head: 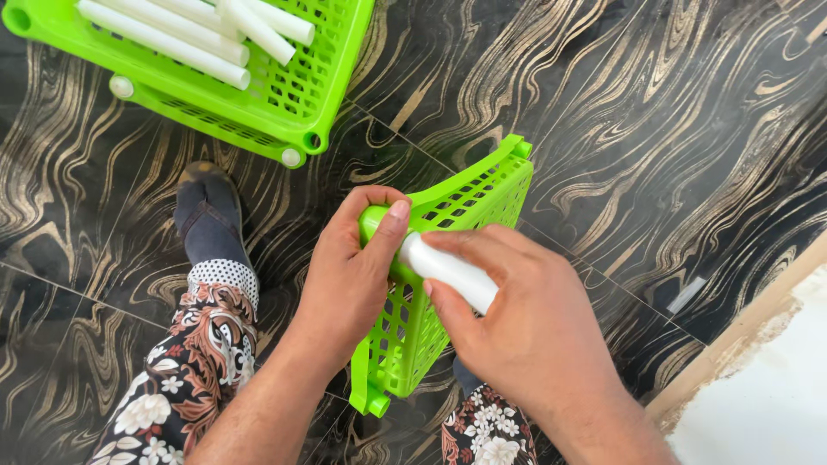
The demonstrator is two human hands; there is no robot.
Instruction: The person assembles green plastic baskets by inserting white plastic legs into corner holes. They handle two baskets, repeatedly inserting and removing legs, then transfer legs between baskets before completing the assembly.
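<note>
White tube lies gripped in right hand, touching green basket.

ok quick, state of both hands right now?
Left hand: closed on the corner of the green basket tray.
Right hand: closed around a white tube, its end at the tray's corner.

black marble-look floor tiles w/ gold veins, pale ledge bottom right

Green baskets: two. White tubes: about six. Hands: two.
</note>
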